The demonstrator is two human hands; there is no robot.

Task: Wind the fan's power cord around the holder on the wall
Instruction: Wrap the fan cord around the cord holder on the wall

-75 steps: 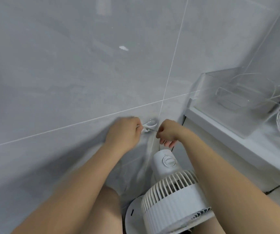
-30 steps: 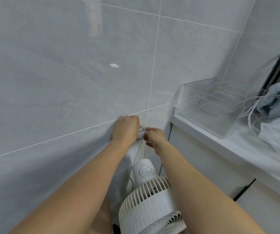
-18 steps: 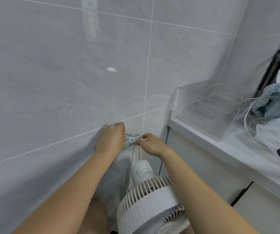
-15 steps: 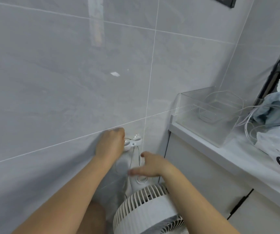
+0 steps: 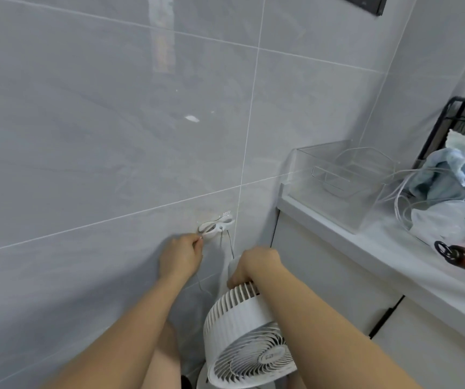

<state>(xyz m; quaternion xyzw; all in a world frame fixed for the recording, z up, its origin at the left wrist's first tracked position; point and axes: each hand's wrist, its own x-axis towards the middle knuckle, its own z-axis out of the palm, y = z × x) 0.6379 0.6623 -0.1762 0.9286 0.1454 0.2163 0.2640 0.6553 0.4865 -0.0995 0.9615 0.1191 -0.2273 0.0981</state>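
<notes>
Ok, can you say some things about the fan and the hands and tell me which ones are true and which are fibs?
1. The left hand is pinching the thin white cord just below the holder on the wall. True.
2. The right hand is up at the holder too. False: it is lower down, gripping the top of the white fan.
3. The clear plastic bin sits on the white counter to the right. True.
4. The fan stands on the counter. False: it is down low beside the tiled wall, below the counter.
5. Cord already loops through the holder. True.
</notes>
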